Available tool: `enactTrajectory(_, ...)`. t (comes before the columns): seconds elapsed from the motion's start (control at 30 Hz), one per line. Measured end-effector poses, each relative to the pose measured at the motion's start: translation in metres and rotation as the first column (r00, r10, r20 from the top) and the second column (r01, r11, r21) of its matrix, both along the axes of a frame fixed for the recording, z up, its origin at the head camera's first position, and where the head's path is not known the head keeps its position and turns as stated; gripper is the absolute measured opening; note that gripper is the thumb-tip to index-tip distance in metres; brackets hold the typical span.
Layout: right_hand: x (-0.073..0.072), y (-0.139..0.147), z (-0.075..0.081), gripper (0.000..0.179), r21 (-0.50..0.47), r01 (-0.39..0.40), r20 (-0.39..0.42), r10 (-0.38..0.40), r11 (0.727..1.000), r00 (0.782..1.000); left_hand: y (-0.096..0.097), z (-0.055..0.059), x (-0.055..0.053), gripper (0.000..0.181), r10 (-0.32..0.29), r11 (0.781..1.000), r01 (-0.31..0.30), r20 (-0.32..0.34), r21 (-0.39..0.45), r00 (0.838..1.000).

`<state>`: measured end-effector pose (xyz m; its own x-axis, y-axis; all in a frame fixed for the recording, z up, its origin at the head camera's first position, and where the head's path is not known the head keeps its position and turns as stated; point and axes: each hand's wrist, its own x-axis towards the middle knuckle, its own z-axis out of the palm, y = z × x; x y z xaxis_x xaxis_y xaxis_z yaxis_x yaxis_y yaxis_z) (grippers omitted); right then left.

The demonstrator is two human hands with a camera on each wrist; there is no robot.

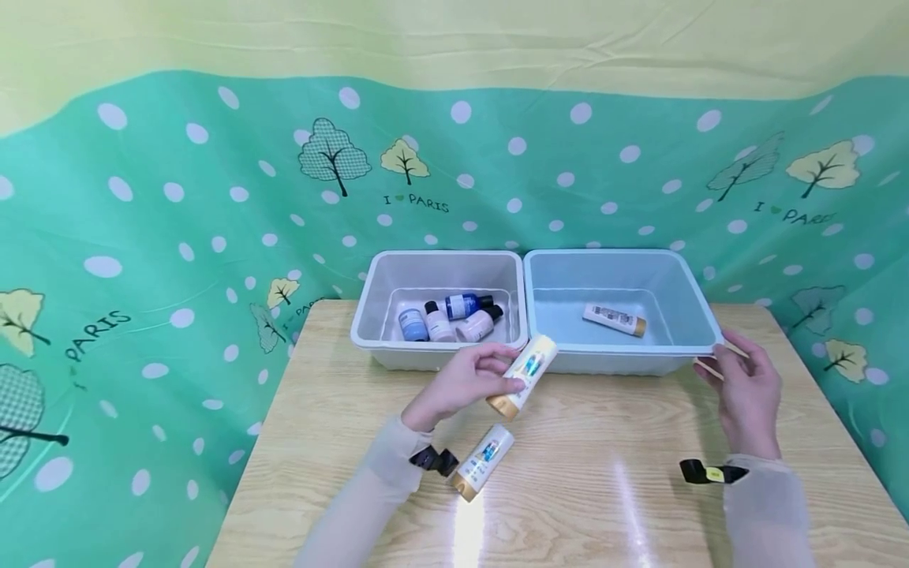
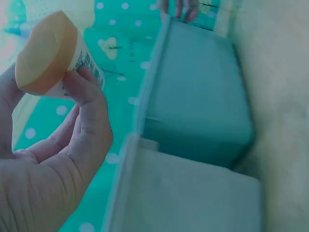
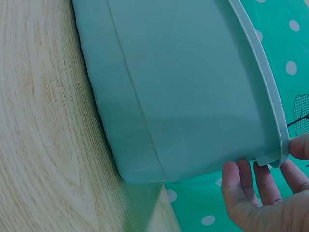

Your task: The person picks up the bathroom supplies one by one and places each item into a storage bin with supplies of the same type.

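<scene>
In the head view my left hand [image 1: 472, 377] pinches a white bottle with a gold cap [image 1: 533, 367], cap end low, in front of where the two bins meet. The left wrist view shows its gold cap [image 2: 46, 53] close up, between thumb and fingers. My right hand [image 1: 749, 386] holds the front right corner of the light-blue bin [image 1: 604, 361]; in the right wrist view its fingertips lie under the bin's rim [image 3: 273, 96]. A similar white bottle [image 1: 485, 459] lies on the table below my left hand. One white tube with a gold cap [image 1: 614, 319] lies inside the blue bin.
Left of the blue bin stands a grey bin [image 1: 365, 323] with several blue and pale pink bottles inside. Both are on a wooden table [image 1: 604, 473]. A green dotted cloth [image 1: 177, 237] hangs behind and to the sides.
</scene>
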<state>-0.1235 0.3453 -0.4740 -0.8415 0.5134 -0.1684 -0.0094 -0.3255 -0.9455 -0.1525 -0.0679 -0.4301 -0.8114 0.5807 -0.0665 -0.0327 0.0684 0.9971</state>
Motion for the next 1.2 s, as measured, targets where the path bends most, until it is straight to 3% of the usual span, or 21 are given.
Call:
enactTrajectory(0.2, 0.0, 0.001, 0.001, 0.045, -0.006, -0.002, -0.003, 0.002, 1.0, 1.0, 0.022, 0.03, -0.021, 0.046, 0.008, 0.998, -0.012, -0.068, -0.061, 0.998)
enactTrajectory(0.33, 0.0, 0.001, 0.001, 0.044, 0.006, 0.001, 0.009, -0.001, 1.0, 1.0, 0.035, 0.043, -0.037, 0.045, 0.016, 0.995, -0.023, -0.077, -0.094, 0.997)
enactTrajectory(0.53, 0.0, 0.002, 0.001, 0.044, 0.01, 0.001, -0.003, -0.001, 1.0, 1.0, 0.058, 0.056, -0.068, 0.045, -0.01, 0.996, 0.004, -0.064, -0.087, 0.998)
enactTrajectory(0.73, 0.0, 0.003, -0.001, 0.044, 0.023, -0.005, -0.009, 0.006, 1.0, 1.0, 0.089, 0.068, -0.101, 0.045, -0.017, 0.999, 0.018, 0.016, -0.047, 1.0)
enactTrajectory(0.83, 0.001, 0.004, -0.001, 0.044, 0.033, -0.012, -0.008, 0.012, 0.999, 1.0, 0.106, 0.07, -0.118, 0.046, -0.016, 0.998, 0.019, 0.059, -0.059, 0.998)
enactTrajectory(0.97, 0.001, 0.005, -0.001, 0.045, 0.043, -0.013, -0.007, 0.014, 0.999, 1.0, 0.128, 0.068, -0.14, 0.042, 0.006, 0.994, 0.002, 0.068, -0.112, 0.998)
enactTrajectory(1.2, 0.0, 0.004, 0.001, 0.045, 0.031, -0.013, -0.001, 0.013, 0.999, 1.0, 0.158, 0.052, -0.166, 0.035, 0.086, 0.976, -0.075, 0.046, -0.206, 0.995)
